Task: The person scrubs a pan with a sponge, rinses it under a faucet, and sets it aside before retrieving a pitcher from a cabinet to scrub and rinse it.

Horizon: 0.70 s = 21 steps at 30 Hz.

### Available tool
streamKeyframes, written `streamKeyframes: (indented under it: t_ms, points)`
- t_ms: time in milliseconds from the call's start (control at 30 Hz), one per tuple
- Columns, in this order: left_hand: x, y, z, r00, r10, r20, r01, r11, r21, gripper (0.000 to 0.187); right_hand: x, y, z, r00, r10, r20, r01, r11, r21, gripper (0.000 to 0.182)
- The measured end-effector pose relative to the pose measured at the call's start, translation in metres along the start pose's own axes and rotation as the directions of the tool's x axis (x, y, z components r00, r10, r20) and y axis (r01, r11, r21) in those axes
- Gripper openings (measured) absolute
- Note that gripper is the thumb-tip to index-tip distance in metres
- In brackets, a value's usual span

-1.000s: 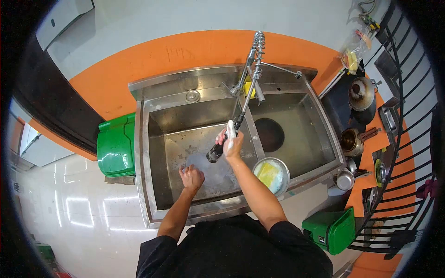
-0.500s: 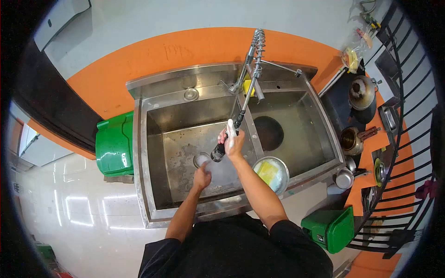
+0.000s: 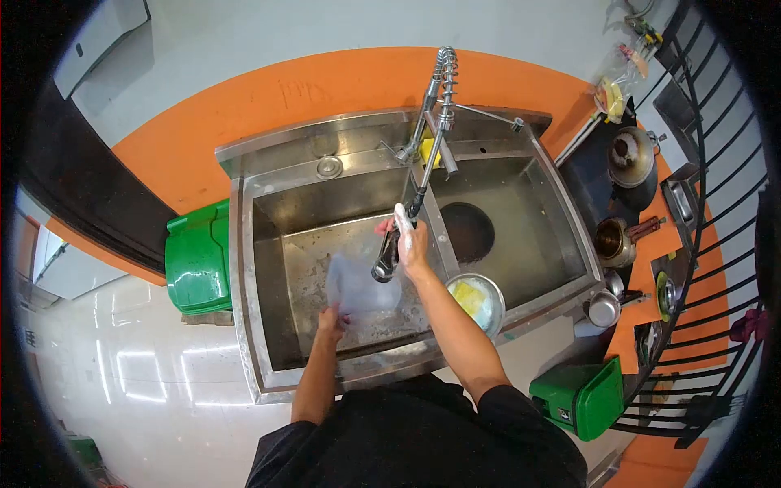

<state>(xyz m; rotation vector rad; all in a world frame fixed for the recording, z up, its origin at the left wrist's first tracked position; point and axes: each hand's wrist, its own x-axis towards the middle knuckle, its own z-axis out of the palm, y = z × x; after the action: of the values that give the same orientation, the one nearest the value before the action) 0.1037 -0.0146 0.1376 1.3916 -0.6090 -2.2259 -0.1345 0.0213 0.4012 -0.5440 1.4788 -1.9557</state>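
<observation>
My right hand (image 3: 412,246), with white foam on its thumb, is wrapped round the black-and-chrome spray head (image 3: 385,267) of the spring faucet (image 3: 445,89). The nozzle points down over the left sink basin (image 3: 305,236). My left hand (image 3: 331,324) grips the near left edge of a translucent, pale bluish sheet-like piece (image 3: 358,285) under the nozzle. Motion smears it, and I cannot make out its exact kind. A round metal bowl (image 3: 497,299) rests at the basins' near edge by my right forearm, with a yellow sponge (image 3: 467,298) and suds in it.
The right basin (image 3: 529,236) holds cloudy water and a dark round shape (image 3: 466,232). A yellow item (image 3: 429,152) sits behind the faucet. Green bins (image 3: 198,260) stand left and near right. Pots (image 3: 616,241) and a black railing (image 3: 691,268) line the right side.
My left hand has moved left and slightly nearer me, and the translucent piece now shows larger above the basin floor. My right hand still grips the spray head, nearly in place.
</observation>
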Motion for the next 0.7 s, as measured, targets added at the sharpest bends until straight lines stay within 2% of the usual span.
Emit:
streamKeyframes:
  t_ms: [33, 67, 100, 133, 167, 233, 267, 333, 367, 433, 533, 567, 633, 700]
  points:
    - [0.009, -0.004, -0.009, 0.980, -0.122, 0.159, 0.173, 0.918, -0.356, 0.037, 0.005, -0.004, 0.001, 0.999, -0.024, 0.027, 0.024, 1.000, -0.013, 0.044]
    - [0.005, -0.003, -0.007, 0.979, -0.124, 0.159, 0.174, 0.917, -0.359, 0.037, 0.007, -0.005, 0.002, 0.997, -0.046, 0.055, 0.047, 0.999, -0.025, 0.044]
    - [-0.002, 0.001, 0.001, 0.976, -0.105, 0.192, 0.178, 0.892, -0.417, 0.036, 0.009, -0.008, 0.000, 0.999, 0.008, 0.050, -0.001, 0.991, -0.136, 0.035]
    - [-0.009, 0.008, 0.009, 0.971, -0.082, 0.225, 0.182, 0.863, -0.472, 0.036, 0.010, -0.009, 0.000, 0.999, 0.008, 0.051, -0.001, 0.990, -0.138, 0.035]
    - [-0.016, 0.014, 0.016, 0.971, -0.081, 0.225, 0.182, 0.862, -0.474, 0.036, 0.009, -0.015, 0.001, 0.997, 0.006, 0.081, 0.001, 0.996, -0.084, 0.032]
    - [-0.025, 0.023, 0.024, 0.942, -0.142, 0.304, 0.305, 0.741, -0.598, 0.037, 0.008, -0.026, 0.001, 0.987, 0.035, 0.159, -0.032, 0.999, -0.021, 0.033]
    - [-0.025, 0.022, 0.024, 0.942, -0.140, 0.304, 0.304, 0.740, -0.600, 0.037, 0.011, -0.028, -0.001, 0.986, 0.034, 0.161, -0.031, 0.999, -0.022, 0.033]
    - [-0.023, 0.022, 0.026, 0.887, -0.003, 0.462, 0.340, 0.680, -0.649, 0.034, 0.015, -0.033, -0.003, 0.966, 0.169, 0.198, -0.180, 0.983, 0.040, 0.032]
    - [-0.026, 0.025, 0.029, 0.886, -0.002, 0.463, 0.340, 0.681, -0.648, 0.034, 0.013, -0.036, -0.003, 0.968, 0.153, 0.200, -0.155, 0.988, -0.007, 0.031]
    - [-0.030, 0.033, 0.036, 0.881, 0.096, 0.463, 0.270, 0.702, -0.659, 0.034, 0.015, -0.041, -0.006, 0.953, 0.188, 0.238, -0.182, 0.982, -0.045, 0.034]
    - [-0.045, 0.047, 0.045, 0.867, 0.088, 0.491, 0.308, 0.680, -0.665, 0.031, 0.020, -0.044, -0.009, 0.925, 0.248, 0.288, -0.232, 0.969, -0.088, 0.045]
    - [-0.039, 0.044, 0.044, 0.866, 0.089, 0.492, 0.307, 0.682, -0.664, 0.031, 0.022, -0.045, -0.009, 0.915, 0.269, 0.301, -0.253, 0.963, -0.092, 0.050]
    - [-0.020, 0.031, 0.039, 0.945, 0.106, 0.309, 0.122, 0.765, -0.633, 0.034, 0.024, -0.043, -0.006, 0.933, 0.213, 0.289, -0.213, 0.977, -0.033, 0.051]
    - [-0.023, 0.031, 0.038, 0.941, 0.102, 0.323, 0.111, 0.809, -0.577, 0.038, 0.020, -0.038, 0.002, 0.947, 0.160, 0.279, -0.175, 0.984, 0.026, 0.052]
